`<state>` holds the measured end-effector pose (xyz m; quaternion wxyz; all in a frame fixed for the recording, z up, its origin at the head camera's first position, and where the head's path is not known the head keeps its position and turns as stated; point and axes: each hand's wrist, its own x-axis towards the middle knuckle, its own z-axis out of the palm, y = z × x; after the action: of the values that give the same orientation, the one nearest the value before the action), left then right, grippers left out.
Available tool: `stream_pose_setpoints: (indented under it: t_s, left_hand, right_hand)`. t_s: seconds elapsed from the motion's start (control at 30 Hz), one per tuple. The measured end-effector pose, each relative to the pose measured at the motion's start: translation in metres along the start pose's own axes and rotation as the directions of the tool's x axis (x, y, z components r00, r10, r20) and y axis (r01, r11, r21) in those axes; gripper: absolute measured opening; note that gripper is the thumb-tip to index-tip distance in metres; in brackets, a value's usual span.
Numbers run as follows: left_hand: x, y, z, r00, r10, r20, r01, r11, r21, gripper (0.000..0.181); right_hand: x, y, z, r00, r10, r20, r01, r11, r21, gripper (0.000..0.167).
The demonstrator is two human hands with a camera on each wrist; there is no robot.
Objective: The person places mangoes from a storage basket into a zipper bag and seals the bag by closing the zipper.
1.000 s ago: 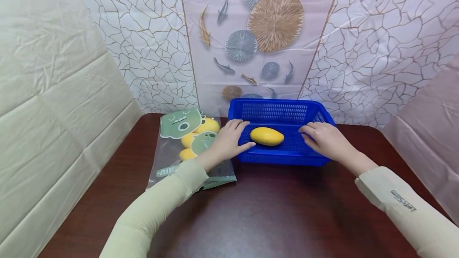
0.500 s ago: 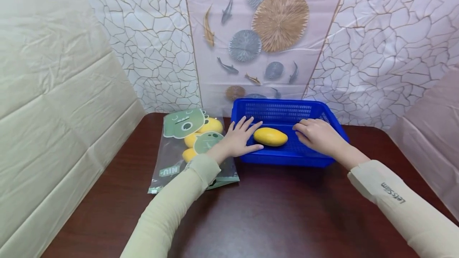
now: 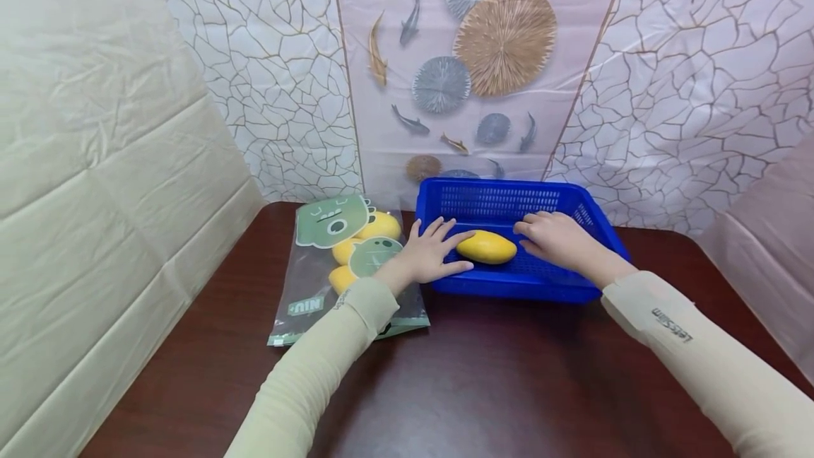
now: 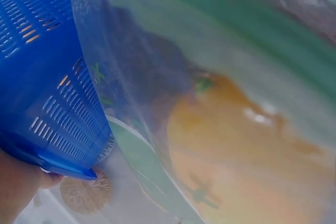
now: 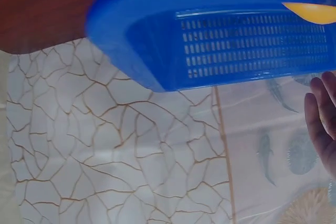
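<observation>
A yellow mango (image 3: 487, 247) lies in a blue slotted plastic basket (image 3: 521, 290). My left hand (image 3: 427, 256) reaches over the basket's left end with fingers spread; a fingertip is at the mango's left end, but contact cannot be told. In the left wrist view, part of that hand (image 4: 18, 187) shows by the basket rim (image 4: 68, 170). My right hand (image 3: 556, 239) hovers over the basket's right part, fingers loosely bent and holding nothing. The right wrist view shows its fingers (image 5: 320, 114) apart from the mango (image 5: 315, 13).
Left of the basket lies a clear zip bag (image 3: 307, 304) with green cartoon prints and several yellow mangoes (image 3: 379, 225) inside. The left forearm passes over the bag's right side. Patterned cloth (image 3: 286, 55) hangs behind the dark wooden table (image 3: 483, 373).
My left hand has spread its fingers and moved right, to the mango's left end. My right hand has shifted left toward the mango. The view has drifted slightly.
</observation>
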<state>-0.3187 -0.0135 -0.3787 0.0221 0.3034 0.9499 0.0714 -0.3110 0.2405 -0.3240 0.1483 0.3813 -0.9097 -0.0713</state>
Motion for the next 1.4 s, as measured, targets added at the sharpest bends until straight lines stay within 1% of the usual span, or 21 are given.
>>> stream_pose_setpoints:
  t_s: [0.2,0.33,0.43,0.5,0.57,0.63,0.7,0.8,0.9,0.93,1.03,1.1,1.27,1.3,1.33,1.4]
  left_hand:
    - [0.001,0.001,-0.001,0.999,-0.018,0.044,0.015,0.998,0.056,0.061]
    - [0.002,0.002,-0.002,0.998,-0.028,0.063,0.023,0.996,0.087,0.058]
    - [0.003,0.001,-0.001,0.997,-0.032,0.071,0.024,0.995,0.102,0.058]
    - [0.002,0.001,0.000,0.997,-0.034,0.073,0.026,0.994,0.106,0.058]
    - [0.002,0.001,0.000,0.997,-0.035,0.072,0.027,0.994,0.110,0.058]
    - [0.002,0.002,0.000,0.997,-0.032,0.069,0.024,0.994,0.109,0.057]
    - [0.002,0.002,-0.001,0.997,-0.028,0.067,0.021,0.994,0.106,0.057]
    - [0.003,0.001,-0.002,0.997,-0.024,0.070,0.016,0.994,0.109,0.059]
    - [0.004,0.000,-0.002,0.997,-0.027,0.075,0.018,0.993,0.114,0.060]
    - [0.004,0.000,-0.001,0.997,-0.028,0.075,0.019,0.993,0.117,0.060]
    - [0.004,0.000,-0.002,0.997,-0.032,0.077,0.023,0.993,0.117,0.060]
    - [0.004,0.001,-0.002,0.996,-0.034,0.078,0.025,0.993,0.117,0.061]
    - [0.004,0.000,-0.001,0.995,-0.041,0.086,0.030,0.992,0.122,0.062]
    - [0.004,0.000,-0.001,0.995,-0.042,0.088,0.031,0.992,0.123,0.061]
    - [0.005,0.000,-0.001,0.995,-0.044,0.091,0.032,0.992,0.123,0.061]
    - [0.006,0.001,-0.001,0.995,-0.046,0.093,0.034,0.991,0.126,0.060]
  right_hand:
    - [0.015,-0.005,-0.003,0.999,-0.016,0.031,0.016,1.000,0.008,0.022]
    - [0.029,-0.005,-0.003,0.997,0.023,0.075,-0.026,0.999,0.039,0.028]
    - [0.041,-0.005,-0.002,0.987,0.058,0.151,-0.069,0.995,0.066,0.034]
    - [0.049,-0.006,-0.002,0.972,0.074,0.222,-0.092,0.993,0.074,0.039]
    - [0.056,-0.007,-0.002,0.951,0.087,0.295,-0.114,0.991,0.076,0.043]
    - [0.063,-0.006,-0.001,0.932,0.095,0.350,-0.128,0.989,0.072,0.046]
    - [0.069,-0.005,0.001,0.916,0.102,0.389,-0.144,0.986,0.081,0.049]
    - [0.077,-0.003,0.007,0.898,0.094,0.431,-0.155,0.982,0.111,0.053]
    - [0.082,-0.003,0.012,0.872,0.087,0.482,-0.178,0.973,0.146,0.058]
    - [0.083,-0.003,0.013,0.862,0.092,0.498,-0.186,0.972,0.142,0.059]
    - [0.083,-0.006,0.015,0.843,0.118,0.525,-0.201,0.974,0.103,0.063]
    - [0.082,-0.007,0.016,0.837,0.135,0.531,-0.202,0.977,0.069,0.065]
    - [0.084,-0.007,0.023,0.843,0.142,0.518,-0.186,0.982,0.035,0.066]
    - [0.084,-0.006,0.025,0.850,0.142,0.508,-0.175,0.984,0.019,0.067]
    - [0.084,-0.005,0.027,0.849,0.147,0.507,-0.170,0.985,-0.002,0.068]
    - [0.086,-0.002,0.033,0.841,0.169,0.514,-0.169,0.985,-0.048,0.072]
